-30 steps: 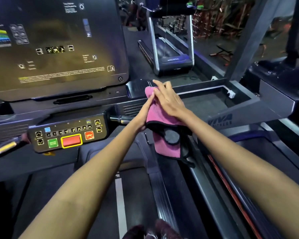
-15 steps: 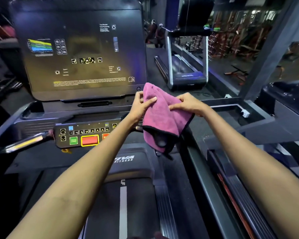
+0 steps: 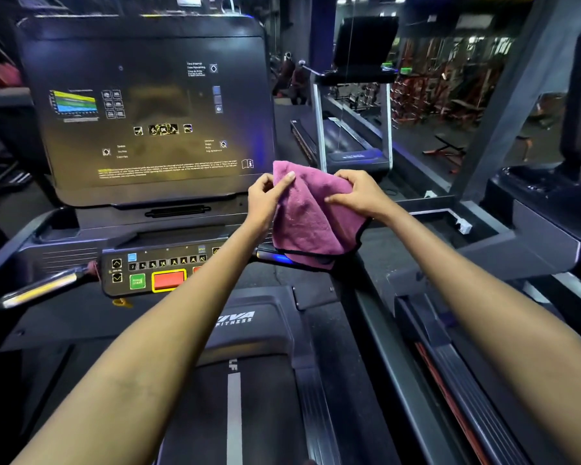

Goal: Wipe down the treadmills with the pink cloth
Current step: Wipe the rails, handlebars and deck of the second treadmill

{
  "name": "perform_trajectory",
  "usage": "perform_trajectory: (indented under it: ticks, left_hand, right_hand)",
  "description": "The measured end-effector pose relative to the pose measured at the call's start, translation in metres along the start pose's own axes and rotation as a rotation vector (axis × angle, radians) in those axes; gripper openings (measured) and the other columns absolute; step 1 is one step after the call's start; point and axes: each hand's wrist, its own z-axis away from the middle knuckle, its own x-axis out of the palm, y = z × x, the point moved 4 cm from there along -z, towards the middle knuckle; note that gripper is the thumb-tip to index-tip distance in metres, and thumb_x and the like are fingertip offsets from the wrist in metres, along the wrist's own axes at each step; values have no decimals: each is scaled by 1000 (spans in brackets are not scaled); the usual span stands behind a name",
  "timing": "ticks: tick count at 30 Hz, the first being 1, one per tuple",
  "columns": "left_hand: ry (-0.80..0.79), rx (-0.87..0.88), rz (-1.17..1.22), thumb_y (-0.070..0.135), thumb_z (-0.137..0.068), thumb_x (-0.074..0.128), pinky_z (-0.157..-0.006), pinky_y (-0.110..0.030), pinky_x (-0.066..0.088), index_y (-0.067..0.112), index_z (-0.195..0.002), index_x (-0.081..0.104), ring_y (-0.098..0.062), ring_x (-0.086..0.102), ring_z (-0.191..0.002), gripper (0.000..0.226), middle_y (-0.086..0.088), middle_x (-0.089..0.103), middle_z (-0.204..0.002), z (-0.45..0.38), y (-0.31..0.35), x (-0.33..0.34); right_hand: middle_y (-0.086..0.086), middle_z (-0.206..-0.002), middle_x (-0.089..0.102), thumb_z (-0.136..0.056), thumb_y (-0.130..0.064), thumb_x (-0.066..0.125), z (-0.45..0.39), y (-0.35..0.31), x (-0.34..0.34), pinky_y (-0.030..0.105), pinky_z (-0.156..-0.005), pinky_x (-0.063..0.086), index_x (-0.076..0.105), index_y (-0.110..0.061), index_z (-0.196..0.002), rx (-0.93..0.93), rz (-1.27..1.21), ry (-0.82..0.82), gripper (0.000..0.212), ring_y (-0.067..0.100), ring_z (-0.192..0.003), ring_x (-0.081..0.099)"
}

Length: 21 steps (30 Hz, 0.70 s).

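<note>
The pink cloth (image 3: 311, 216) is held in the air with both hands, in front of the lower right corner of the treadmill's display screen (image 3: 145, 112) and above the right end of the console. It hangs folded; its black-trimmed lower edge drapes near a blue-lit handlebar (image 3: 275, 257), and contact between the two cannot be determined.

Left hand (image 3: 265, 196): grip clamped on the cloth's upper left portion, thumb laid across the front of the fabric.

Right hand (image 3: 359, 194): grip clamped on the cloth's upper right portion, fingers curled over the top fold.

The control panel (image 3: 155, 270) sits below the screen and carries a green button (image 3: 137, 281), a yellow-framed red button (image 3: 168, 280) and a row of small numbered keys. The running belt (image 3: 245, 397), marked with a white centre stripe, lies below the forearms. A second treadmill (image 3: 353, 129) stands well apart in the background.
</note>
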Motion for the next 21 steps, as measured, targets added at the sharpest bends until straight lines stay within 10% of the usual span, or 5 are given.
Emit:
perform_trajectory:
  ticks: [6,13,21]
  left_hand:
    - [25,87,-50,9,-82,69,-59,-11,37,16,-65,54,5,45,-54,24,6,52,-64,-4,10,-14]
    - [-149,25,-36,9,-82,67,-82,-20,46,16,-103,55,-8,55,-89,25,3,60,-98,-2,17,-13]
    - [-280,105,-209,12,-86,66,-82,-7,44,9,-133,47,-2,54,-100,51,1,57,-121,4,20,-8]
  right_hand:
    - [3,-76,61,-75,-41,75,-1,0,-10,29,-65,39,67,-5,-85,102,100,-52,38,11,-70,53]
    - [6,-71,58,-82,-19,69,-7,-10,-15,23,-56,34,66,-9,-73,118,-17,-43,13,10,-63,48]
    - [-9,-48,44,-79,-34,73,18,-4,-26,14,-40,27,50,-19,-54,410,-111,-106,37,0,-40,37]
